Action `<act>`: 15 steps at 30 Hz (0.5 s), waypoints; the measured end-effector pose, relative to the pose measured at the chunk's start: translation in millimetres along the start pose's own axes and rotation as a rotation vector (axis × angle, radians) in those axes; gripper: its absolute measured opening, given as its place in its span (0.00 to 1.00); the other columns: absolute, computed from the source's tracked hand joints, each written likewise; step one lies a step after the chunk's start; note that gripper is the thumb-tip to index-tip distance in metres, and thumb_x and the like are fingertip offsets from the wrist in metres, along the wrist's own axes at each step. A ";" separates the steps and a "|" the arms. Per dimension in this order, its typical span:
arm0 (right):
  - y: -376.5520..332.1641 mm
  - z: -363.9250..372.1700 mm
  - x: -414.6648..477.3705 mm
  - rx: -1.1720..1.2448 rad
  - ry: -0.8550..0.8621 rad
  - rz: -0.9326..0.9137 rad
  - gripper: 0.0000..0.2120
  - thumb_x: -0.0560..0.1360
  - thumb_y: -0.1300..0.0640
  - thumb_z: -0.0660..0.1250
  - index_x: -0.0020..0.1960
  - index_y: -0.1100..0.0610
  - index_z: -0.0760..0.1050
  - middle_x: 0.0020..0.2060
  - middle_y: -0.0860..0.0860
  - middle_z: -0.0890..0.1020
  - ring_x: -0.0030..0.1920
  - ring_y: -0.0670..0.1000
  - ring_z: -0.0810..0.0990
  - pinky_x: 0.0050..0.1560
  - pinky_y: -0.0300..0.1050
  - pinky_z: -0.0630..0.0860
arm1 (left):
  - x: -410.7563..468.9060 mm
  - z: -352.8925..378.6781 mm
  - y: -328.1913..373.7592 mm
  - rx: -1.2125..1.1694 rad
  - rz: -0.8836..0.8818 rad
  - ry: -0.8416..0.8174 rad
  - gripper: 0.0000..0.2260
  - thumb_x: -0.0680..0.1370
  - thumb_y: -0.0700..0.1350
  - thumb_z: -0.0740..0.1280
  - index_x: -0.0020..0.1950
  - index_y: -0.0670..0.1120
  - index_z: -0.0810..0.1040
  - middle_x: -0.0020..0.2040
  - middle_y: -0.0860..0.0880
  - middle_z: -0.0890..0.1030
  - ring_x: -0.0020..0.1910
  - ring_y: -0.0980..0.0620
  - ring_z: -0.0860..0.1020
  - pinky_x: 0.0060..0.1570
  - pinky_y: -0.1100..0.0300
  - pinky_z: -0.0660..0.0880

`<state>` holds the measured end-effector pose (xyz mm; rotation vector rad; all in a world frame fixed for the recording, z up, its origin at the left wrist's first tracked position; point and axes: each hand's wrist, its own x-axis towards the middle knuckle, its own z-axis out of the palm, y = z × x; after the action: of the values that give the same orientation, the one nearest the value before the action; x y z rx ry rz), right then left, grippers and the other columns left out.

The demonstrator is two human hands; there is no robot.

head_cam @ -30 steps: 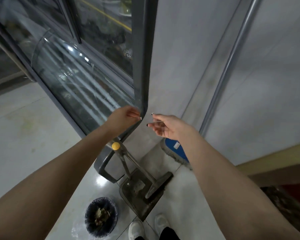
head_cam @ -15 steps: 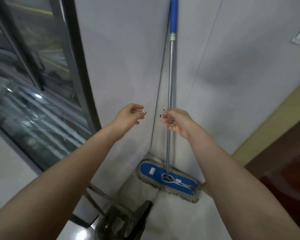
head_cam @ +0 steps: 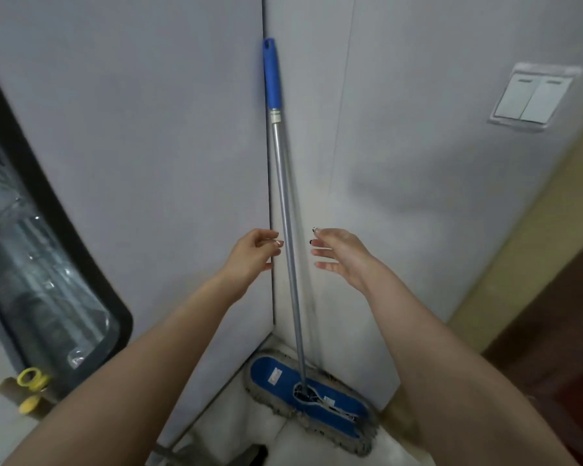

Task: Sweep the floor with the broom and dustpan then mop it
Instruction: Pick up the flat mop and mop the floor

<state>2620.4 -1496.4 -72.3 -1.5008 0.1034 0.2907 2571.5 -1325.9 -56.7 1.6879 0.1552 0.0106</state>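
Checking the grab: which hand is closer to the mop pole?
The left hand; it almost touches the mop pole, while the right hand stands clearly apart.

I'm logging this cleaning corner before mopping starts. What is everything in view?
mop: one, silver pole with blue grip and blue head, leaning in the wall corner, head on the floor
light switch: one, white, right wall
glass panel: one, dark-framed, left side
yellow caps: two, yellow, lower left
left hand: one, just left of the pole, holding nothing
right hand: one, fingers spread, right of the pole, apart from it
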 end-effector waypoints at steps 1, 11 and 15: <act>-1.7 -3.4 3.6 -0.003 -0.005 -0.002 0.17 0.77 0.52 0.67 0.61 0.59 0.72 0.51 0.55 0.78 0.50 0.52 0.77 0.46 0.46 0.78 | 2.8 4.7 0.0 0.007 0.001 0.001 0.11 0.79 0.38 0.61 0.61 0.40 0.72 0.54 0.45 0.78 0.52 0.50 0.76 0.49 0.58 0.75; -13.9 3.3 88.6 -0.081 -0.003 -0.027 0.23 0.75 0.51 0.68 0.66 0.59 0.69 0.59 0.54 0.76 0.57 0.50 0.76 0.54 0.45 0.77 | 80.1 14.5 -13.0 0.019 -0.036 0.065 0.12 0.79 0.37 0.61 0.62 0.41 0.73 0.55 0.45 0.78 0.52 0.50 0.76 0.48 0.59 0.75; -24.8 15.7 145.8 -0.115 0.035 -0.043 0.26 0.75 0.49 0.69 0.68 0.58 0.68 0.62 0.52 0.74 0.58 0.51 0.75 0.61 0.48 0.74 | 134.9 9.2 -25.1 0.013 -0.047 0.065 0.12 0.79 0.39 0.62 0.62 0.42 0.72 0.57 0.46 0.78 0.55 0.49 0.76 0.55 0.55 0.74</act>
<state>2765.1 -1463.6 -83.0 -1.6201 0.0832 0.2392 2703.6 -1317.4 -94.0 1.6974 0.2447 0.0294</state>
